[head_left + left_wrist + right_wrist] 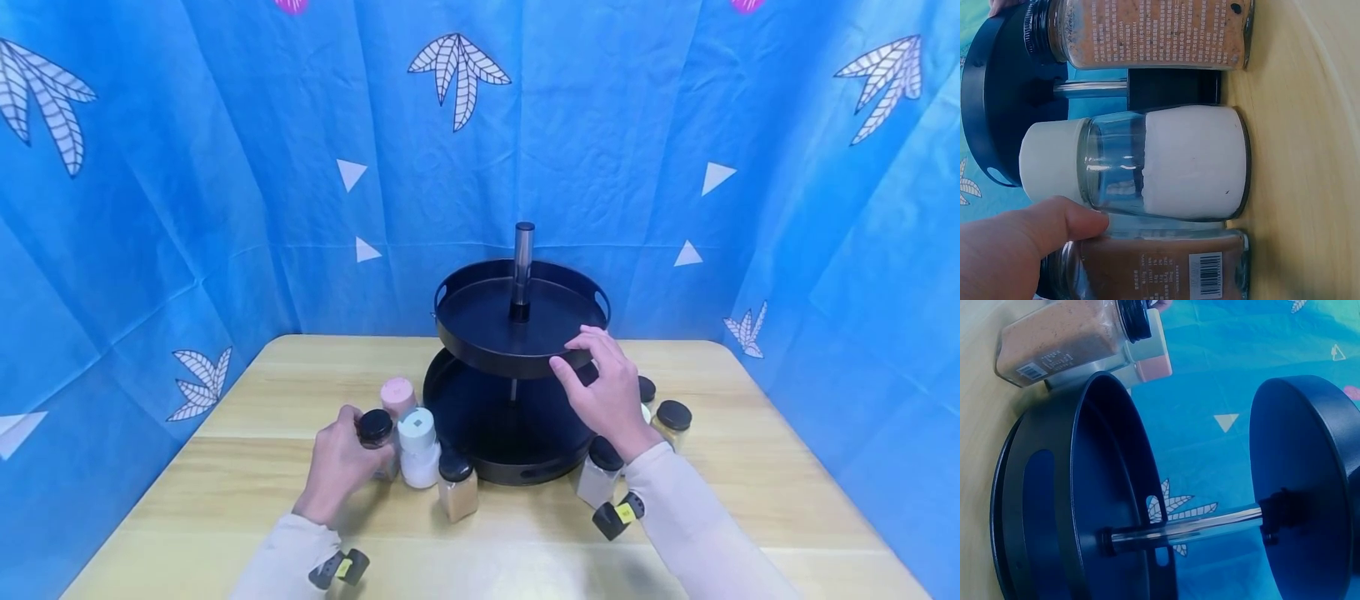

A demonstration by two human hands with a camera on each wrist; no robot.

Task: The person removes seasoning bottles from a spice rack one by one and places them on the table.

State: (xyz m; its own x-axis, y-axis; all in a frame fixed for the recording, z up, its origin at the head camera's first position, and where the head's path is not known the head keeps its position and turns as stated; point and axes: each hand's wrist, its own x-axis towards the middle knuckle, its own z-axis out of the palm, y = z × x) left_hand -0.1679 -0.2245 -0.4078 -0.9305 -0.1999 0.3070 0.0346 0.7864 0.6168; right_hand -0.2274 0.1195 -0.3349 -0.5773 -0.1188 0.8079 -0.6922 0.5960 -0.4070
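My left hand (339, 457) grips a black-lidded glass spice jar (375, 427) at the left of the group. In the left wrist view this jar (1147, 269) shows brown powder and a barcode label, its bottom level with the neighbouring jar's base. Beside it stands a pale-lidded round jar (1191, 162) of white contents. My right hand (609, 387) is at the front right rim of a black two-tier round stand (517, 367), thumb and fingers loosely bent and apart, overlapping the upper tray in the head view. Both trays show bare black surfaces, joined by a metal post (1191, 528).
A pink-lidded jar (397, 395) stands behind the pale-lidded one. A square jar of brownish seasoning (457, 492) is in front of the stand. To the right are a black-lidded jar of greyish contents (598, 479) and several others, including a yellowish one (672, 419). Blue patterned cloth (480, 167) surrounds the wooden table (225, 500).
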